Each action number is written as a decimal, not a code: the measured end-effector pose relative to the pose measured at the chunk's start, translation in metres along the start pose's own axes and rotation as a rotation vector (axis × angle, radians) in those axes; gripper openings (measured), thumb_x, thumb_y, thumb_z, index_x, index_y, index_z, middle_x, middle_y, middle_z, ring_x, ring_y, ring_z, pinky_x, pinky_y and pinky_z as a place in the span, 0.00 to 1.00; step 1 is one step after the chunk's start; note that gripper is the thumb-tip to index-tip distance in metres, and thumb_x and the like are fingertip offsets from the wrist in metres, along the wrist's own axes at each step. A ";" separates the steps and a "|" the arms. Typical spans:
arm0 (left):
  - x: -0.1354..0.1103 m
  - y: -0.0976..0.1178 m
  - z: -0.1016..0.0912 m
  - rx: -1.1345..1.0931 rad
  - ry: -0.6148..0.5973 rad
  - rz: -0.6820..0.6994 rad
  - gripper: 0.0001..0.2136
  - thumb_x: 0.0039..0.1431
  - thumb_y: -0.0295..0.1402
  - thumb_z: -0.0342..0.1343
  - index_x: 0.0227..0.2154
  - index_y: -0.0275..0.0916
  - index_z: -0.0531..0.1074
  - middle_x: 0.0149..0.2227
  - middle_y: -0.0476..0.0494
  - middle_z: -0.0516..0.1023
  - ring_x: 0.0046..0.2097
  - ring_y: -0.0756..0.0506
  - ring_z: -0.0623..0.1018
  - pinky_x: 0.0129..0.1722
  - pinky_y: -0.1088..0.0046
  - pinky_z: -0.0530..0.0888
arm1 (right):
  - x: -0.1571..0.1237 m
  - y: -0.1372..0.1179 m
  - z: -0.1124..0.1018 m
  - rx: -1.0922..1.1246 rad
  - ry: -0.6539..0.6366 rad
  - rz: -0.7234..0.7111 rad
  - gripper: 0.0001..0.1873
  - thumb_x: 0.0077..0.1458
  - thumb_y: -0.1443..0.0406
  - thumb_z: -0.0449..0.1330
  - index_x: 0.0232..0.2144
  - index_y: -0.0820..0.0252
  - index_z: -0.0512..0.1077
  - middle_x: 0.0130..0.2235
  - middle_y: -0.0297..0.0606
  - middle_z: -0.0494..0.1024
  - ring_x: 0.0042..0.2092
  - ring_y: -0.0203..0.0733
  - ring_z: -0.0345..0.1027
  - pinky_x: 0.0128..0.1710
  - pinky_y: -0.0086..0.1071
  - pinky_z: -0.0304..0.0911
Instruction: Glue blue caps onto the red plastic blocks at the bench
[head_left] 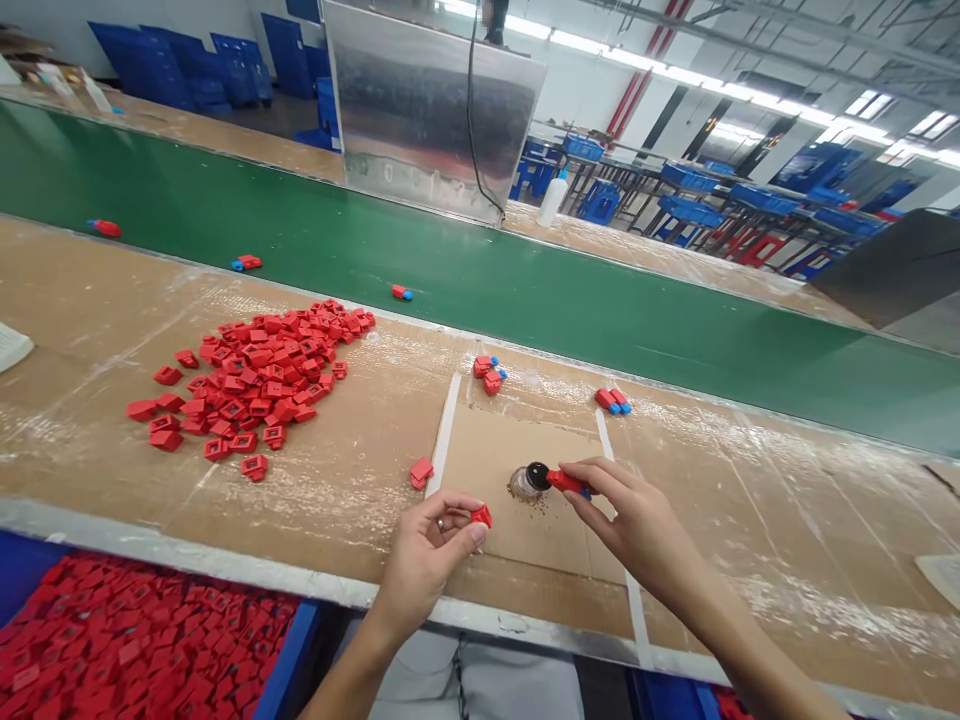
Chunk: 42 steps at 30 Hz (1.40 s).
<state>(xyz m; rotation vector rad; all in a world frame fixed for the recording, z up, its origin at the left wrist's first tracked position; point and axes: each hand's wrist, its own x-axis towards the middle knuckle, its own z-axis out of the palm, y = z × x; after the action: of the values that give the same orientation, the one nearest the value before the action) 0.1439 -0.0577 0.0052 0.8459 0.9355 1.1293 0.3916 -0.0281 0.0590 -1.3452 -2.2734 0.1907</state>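
Observation:
My left hand (420,555) pinches a small red plastic housing (481,515) between thumb and fingertips, just above the cardboard mat (517,440). In my right hand (637,515) is a red plastic piece with a blue end (566,482), held from the right. Its left tip meets, or overlaps in view, the round black top (537,475) of a small clear jar (522,486). Small brownish specks lie around the jar's base. Left of the mat's white tape strip rests a loose red housing (421,472).
A heap of red housings (262,375) covers the bench at left; a blue bin (289,660) full of them stands below. Red-and-blue pieces (489,374) and another pair (613,401) lie behind the mat. Several more are on the green conveyor belt (465,270), beyond which stands a metal box (431,110).

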 end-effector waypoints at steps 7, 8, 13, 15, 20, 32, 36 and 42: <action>-0.001 -0.001 0.000 -0.015 -0.024 -0.004 0.09 0.53 0.33 0.67 0.36 0.38 0.77 0.32 0.48 0.79 0.32 0.51 0.75 0.33 0.78 0.74 | 0.000 -0.004 0.002 0.008 -0.030 0.036 0.08 0.67 0.63 0.53 0.45 0.56 0.70 0.41 0.40 0.76 0.39 0.43 0.73 0.36 0.34 0.68; -0.001 -0.001 0.000 -0.014 -0.025 -0.005 0.09 0.53 0.34 0.67 0.36 0.38 0.77 0.31 0.48 0.79 0.32 0.51 0.75 0.33 0.78 0.74 | 0.000 -0.004 0.002 0.011 -0.034 0.037 0.08 0.67 0.63 0.53 0.45 0.56 0.70 0.41 0.40 0.76 0.39 0.42 0.73 0.36 0.34 0.68; -0.001 -0.003 -0.001 -0.004 -0.032 -0.005 0.10 0.53 0.34 0.66 0.37 0.38 0.77 0.31 0.48 0.78 0.32 0.51 0.74 0.33 0.77 0.73 | 0.000 -0.005 0.002 0.018 -0.037 0.027 0.09 0.67 0.63 0.52 0.46 0.57 0.70 0.41 0.40 0.75 0.39 0.42 0.73 0.36 0.34 0.68; 0.000 -0.003 -0.001 -0.002 -0.032 -0.005 0.10 0.53 0.34 0.66 0.37 0.38 0.76 0.31 0.48 0.78 0.32 0.51 0.74 0.33 0.77 0.73 | 0.000 -0.005 0.002 0.011 -0.036 0.017 0.09 0.67 0.63 0.52 0.46 0.57 0.70 0.41 0.40 0.75 0.39 0.42 0.73 0.36 0.34 0.68; 0.000 -0.004 -0.001 0.012 -0.032 -0.007 0.10 0.53 0.34 0.66 0.37 0.37 0.77 0.32 0.47 0.78 0.33 0.50 0.75 0.35 0.75 0.73 | 0.001 -0.006 0.001 -0.006 -0.032 0.001 0.10 0.67 0.63 0.52 0.46 0.57 0.72 0.41 0.41 0.76 0.38 0.42 0.73 0.35 0.33 0.69; -0.002 -0.002 -0.001 -0.015 -0.049 -0.023 0.10 0.54 0.34 0.66 0.38 0.37 0.76 0.30 0.49 0.77 0.31 0.51 0.74 0.34 0.76 0.73 | 0.009 -0.010 -0.003 -0.016 0.025 -0.028 0.11 0.67 0.63 0.52 0.46 0.57 0.72 0.42 0.42 0.77 0.40 0.43 0.74 0.37 0.35 0.71; -0.002 -0.002 -0.002 -0.005 -0.043 -0.035 0.10 0.55 0.34 0.66 0.39 0.38 0.75 0.29 0.50 0.77 0.31 0.52 0.75 0.34 0.77 0.72 | 0.013 -0.011 -0.002 -0.024 0.014 -0.021 0.11 0.67 0.63 0.52 0.46 0.57 0.71 0.43 0.43 0.76 0.41 0.44 0.74 0.37 0.36 0.70; -0.001 -0.005 -0.001 -0.063 -0.016 -0.053 0.17 0.52 0.34 0.67 0.44 0.37 0.75 0.31 0.47 0.78 0.33 0.50 0.75 0.37 0.74 0.74 | 0.014 -0.014 -0.003 -0.015 0.079 -0.011 0.11 0.67 0.63 0.52 0.48 0.56 0.71 0.44 0.43 0.76 0.42 0.46 0.73 0.39 0.38 0.70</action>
<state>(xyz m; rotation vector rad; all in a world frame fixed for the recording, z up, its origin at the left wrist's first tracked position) 0.1440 -0.0597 0.0008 0.7738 0.9000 1.0994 0.3765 -0.0235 0.0709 -1.3239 -2.2204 0.1145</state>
